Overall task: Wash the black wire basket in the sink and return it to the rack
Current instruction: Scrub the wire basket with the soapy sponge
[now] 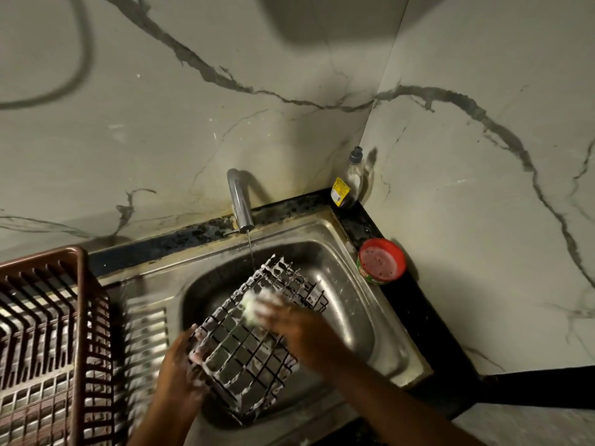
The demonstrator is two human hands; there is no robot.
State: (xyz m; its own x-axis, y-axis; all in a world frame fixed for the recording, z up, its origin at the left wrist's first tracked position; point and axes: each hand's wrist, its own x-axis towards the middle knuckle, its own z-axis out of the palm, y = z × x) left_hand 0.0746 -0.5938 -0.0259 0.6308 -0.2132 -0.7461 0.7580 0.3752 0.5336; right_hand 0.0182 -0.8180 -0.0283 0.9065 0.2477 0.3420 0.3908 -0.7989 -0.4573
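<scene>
The black wire basket (248, 346), coated in white soap foam, lies tilted inside the steel sink (341, 320). My left hand (183, 365) grips its near left edge. My right hand (289, 317) holds a pale green sponge (249, 305) against the basket's top wires; both hands are foamy. A thin stream of water runs from the tap (240, 201) onto the basket's far corner. The brown plastic dish rack (48, 342) stands to the left of the sink.
A dish soap bottle (349, 181) stands in the counter's back corner. A red tub of cleaning paste (381, 262) sits on the black ledge right of the sink. The ribbed drainboard (145, 342) lies between rack and sink. Marble walls close in behind and to the right.
</scene>
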